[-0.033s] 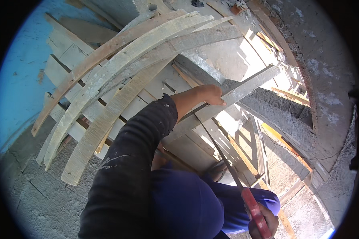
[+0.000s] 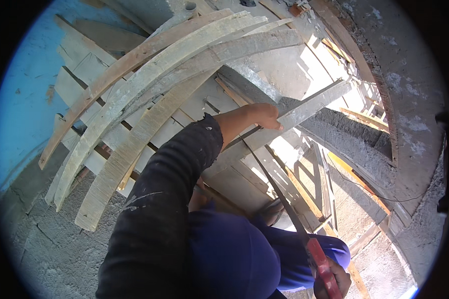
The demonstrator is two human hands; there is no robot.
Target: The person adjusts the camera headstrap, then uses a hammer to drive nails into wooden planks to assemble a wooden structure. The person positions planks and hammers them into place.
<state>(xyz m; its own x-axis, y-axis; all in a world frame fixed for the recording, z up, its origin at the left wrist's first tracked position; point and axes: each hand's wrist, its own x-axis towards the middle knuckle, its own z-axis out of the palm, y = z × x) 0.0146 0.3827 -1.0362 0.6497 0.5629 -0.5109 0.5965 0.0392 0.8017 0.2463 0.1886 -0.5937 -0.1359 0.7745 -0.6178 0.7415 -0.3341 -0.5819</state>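
Note:
My left hand (image 2: 265, 116) is closed over the edge of a grey wooden board (image 2: 315, 106), its thumb lying along the top. The board runs slantwise from beside my knees to the far right. In my right hand (image 2: 340, 280), low on the right, is the red handle of a handsaw (image 2: 280, 195). Its long dark blade slopes up to the board, and the tip end meets the board's edge just on the near side of my left hand. My left forearm, in a torn black sleeve, hides part of the board's near end.
Several curved planks (image 2: 115, 167) lie across pale boards on the left. A blue wall (image 2: 22, 104) stands at the far left. Beyond the board are a dark concrete beam (image 2: 351, 130) and wooden strips (image 2: 356, 177) over a sunlit opening. A curved edge (image 2: 384, 112) bounds the right.
My right hand and the saw handle have shifted slightly down and to the right, the blade sliding back with them. My left hand stays in place on the board.

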